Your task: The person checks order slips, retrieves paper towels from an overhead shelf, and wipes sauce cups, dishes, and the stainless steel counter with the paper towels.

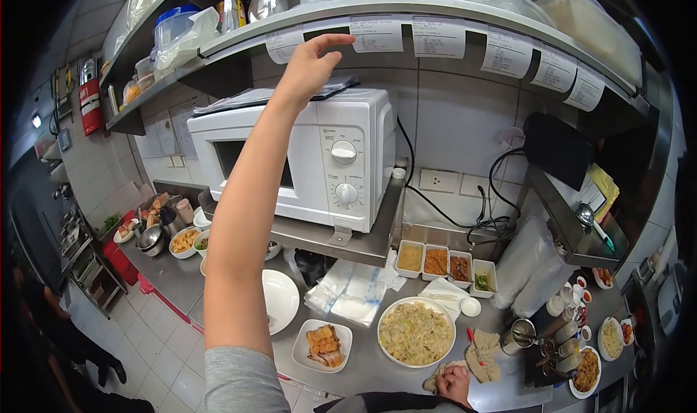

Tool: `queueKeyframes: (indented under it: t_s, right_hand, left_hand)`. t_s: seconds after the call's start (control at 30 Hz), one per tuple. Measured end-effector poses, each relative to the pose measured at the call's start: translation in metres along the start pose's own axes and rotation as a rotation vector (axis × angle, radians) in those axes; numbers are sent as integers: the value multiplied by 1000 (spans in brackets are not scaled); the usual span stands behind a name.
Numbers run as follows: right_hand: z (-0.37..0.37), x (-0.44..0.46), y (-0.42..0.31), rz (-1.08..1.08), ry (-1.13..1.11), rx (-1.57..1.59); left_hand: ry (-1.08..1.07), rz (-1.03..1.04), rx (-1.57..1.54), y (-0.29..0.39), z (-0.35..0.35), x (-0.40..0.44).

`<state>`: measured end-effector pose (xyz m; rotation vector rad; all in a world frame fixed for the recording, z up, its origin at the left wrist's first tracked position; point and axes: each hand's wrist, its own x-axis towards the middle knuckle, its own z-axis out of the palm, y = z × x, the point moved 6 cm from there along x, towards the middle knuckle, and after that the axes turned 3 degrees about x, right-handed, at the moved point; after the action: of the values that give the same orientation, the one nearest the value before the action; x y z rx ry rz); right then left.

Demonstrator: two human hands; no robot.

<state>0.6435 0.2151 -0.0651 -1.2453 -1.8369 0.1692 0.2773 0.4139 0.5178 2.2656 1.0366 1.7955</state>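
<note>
My left hand (314,68) is raised in front of the shelf, its index finger stretched toward the left edge of an order slip (376,35). Thumb and index are apart; whether the fingertip touches the paper, I cannot tell. Down at the counter's front edge, my right hand (454,382) is closed on a beige cloth (435,378). Just beyond it stands a round white bowl of fried rice (416,332). A square white bowl (299,348) with sliced roasted meat (324,345) sits to the left. Beside the right hand, a red pen (475,346) lies on another folded cloth (488,358).
A white microwave (305,159) rests on a wall-mounted steel shelf, below more slips (508,51). Small topping containers (435,262) line the wall. Plastic bags (348,291) and a white plate (279,302) lie on the counter. Sauce bottles (568,348) and filled plates stand right; another person (65,319) is far left.
</note>
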Motion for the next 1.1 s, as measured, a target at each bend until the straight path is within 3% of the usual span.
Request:
queueKeyframes:
  t_s: [0.57, 0.7, 0.83, 0.97, 1.1]
  right_hand:
    - [-3, 0, -1, 50, -2, 37]
    - [-3, 0, 0, 59, -21, 32]
    - [-5, 1, -1, 47, -27, 22]
    - [-5, -1, 1, 1, -9, 13]
    - [-12, 5, -7, -2, -12, 34]
  left_hand:
    - [20, -37, -55, -5, 9, 7]
    - [300, 296, 349, 30, 18, -8]
    - [25, 214, 40, 51, 67, -10]
    - [-48, 41, -116, 47, 91, 2]
    - [-48, -3, -165, 43, 97, 9]
